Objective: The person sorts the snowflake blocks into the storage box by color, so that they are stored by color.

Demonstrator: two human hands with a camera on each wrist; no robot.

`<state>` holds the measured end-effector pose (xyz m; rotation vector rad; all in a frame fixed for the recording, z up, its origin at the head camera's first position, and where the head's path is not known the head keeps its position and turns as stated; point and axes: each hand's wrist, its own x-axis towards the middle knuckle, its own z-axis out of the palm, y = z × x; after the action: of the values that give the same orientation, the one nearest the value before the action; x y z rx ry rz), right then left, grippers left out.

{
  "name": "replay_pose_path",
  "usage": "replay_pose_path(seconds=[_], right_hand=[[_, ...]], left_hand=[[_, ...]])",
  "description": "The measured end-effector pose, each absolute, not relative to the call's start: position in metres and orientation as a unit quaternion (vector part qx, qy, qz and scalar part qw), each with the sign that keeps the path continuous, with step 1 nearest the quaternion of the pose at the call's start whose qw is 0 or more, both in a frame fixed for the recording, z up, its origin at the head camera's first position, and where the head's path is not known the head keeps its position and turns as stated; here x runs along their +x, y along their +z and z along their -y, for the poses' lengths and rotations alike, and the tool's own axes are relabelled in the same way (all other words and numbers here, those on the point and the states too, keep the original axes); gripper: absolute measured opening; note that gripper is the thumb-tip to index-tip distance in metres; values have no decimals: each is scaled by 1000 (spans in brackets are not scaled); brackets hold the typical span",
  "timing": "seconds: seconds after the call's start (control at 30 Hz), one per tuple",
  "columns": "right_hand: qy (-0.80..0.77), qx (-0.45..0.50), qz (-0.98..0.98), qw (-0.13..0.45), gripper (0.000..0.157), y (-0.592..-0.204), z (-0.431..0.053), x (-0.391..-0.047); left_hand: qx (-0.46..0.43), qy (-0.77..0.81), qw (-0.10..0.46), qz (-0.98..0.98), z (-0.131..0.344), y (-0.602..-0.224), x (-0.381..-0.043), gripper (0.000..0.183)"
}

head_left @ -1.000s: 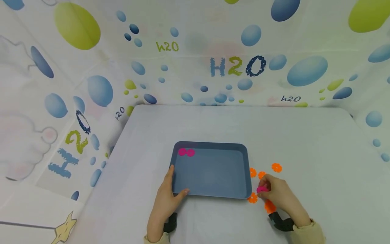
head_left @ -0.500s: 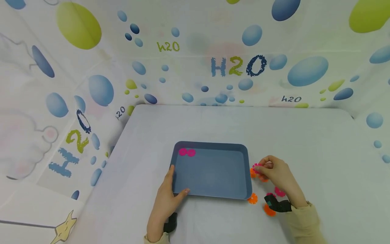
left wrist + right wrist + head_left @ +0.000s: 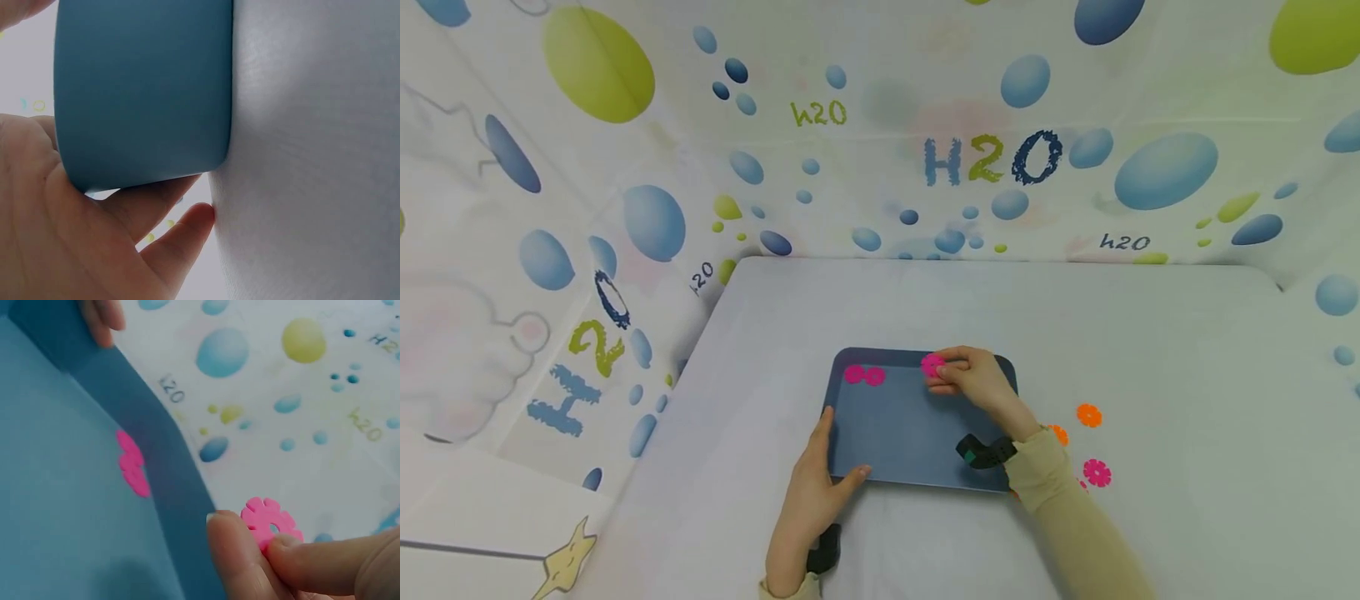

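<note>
A blue-grey rectangular tray [image 3: 895, 433] lies on the white table. My left hand [image 3: 808, 496] holds its near left corner, thumb at the front rim and fingers along the left side; the left wrist view shows the palm close to the tray's outer wall [image 3: 144, 94]. Over the tray's far right part, my right hand [image 3: 979, 382] pinches a pink interlocking disc [image 3: 932, 365] between thumb and fingers. Notches and a centre hole show on that disc [image 3: 262, 519] in the right wrist view. Two more pink discs [image 3: 864, 376] lie side by side in the far left corner.
Right of the tray lie an orange disc [image 3: 1089, 415], another orange one [image 3: 1058, 433] partly behind the right sleeve, and a pink disc [image 3: 1097, 472]. The right forearm [image 3: 1060, 500] crosses the tray's right edge and hides other pieces. A bubble-patterned cloth [image 3: 880, 167] rises behind the table.
My right hand has picked up a pink disc from among the pieces on the right and carried it leftward over the tray. My left hand has stayed at the tray's corner.
</note>
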<state>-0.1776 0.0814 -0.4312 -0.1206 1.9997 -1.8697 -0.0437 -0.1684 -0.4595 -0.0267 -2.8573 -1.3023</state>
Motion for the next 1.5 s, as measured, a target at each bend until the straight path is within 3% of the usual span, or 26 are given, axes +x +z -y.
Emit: replay_pose_path(seconds=[0.37,0.9,1.17,1.33,1.5], right_hand=[[-626,31,-747,220,28,-457,-30,-195],[-596,35,-765,240,30,-453,-24,-197],[-606,-12,-769,203,29,-440,-52,-178],[-616,-70,-771,144,35,-423,-92,-159],[-630,-53,-768,104,38,-417,-136,-139]], left_hand=[[-11,-413,4,910,167,-459,-44,94],[0,-410,2,912,166,-455,-44,93],[4,-415,-6,910,164,-454,-42,94],[-11,-413,4,911,165,-455,-43,93],[-9,-416,-1,909,164,-454,-44,93]])
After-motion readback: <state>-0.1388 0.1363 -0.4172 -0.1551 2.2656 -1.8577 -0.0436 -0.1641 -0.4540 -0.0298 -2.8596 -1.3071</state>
